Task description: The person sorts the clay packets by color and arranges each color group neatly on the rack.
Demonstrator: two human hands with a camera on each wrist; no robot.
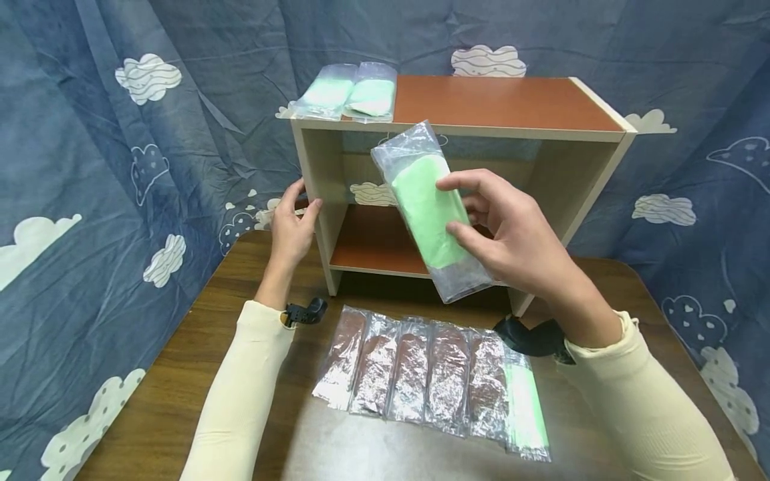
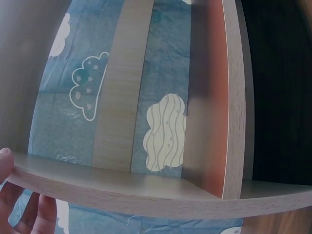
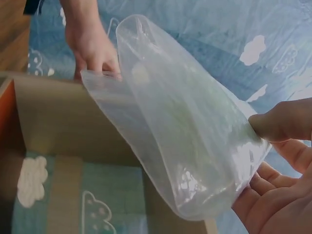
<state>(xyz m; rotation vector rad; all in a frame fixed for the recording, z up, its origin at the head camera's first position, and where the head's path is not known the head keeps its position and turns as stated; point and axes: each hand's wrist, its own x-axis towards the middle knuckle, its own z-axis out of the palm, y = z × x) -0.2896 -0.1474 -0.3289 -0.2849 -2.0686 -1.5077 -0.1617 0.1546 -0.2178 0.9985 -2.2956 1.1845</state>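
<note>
My right hand pinches a clear plastic packet with a folded light green item inside, held tilted in front of the shelf opening. In the right wrist view the packet bends, its far end close to the other hand. My left hand grips the left side panel of a small wooden shelf unit. The left wrist view shows the thumb inside that panel and the fingers outside. Two similar green packets lie side by side on the shelf's top left.
Several clear packets with brown contents lie in a row on the wooden table. At the row's right end lies a green packet. A blue cloud-patterned cloth hangs behind and beside the table.
</note>
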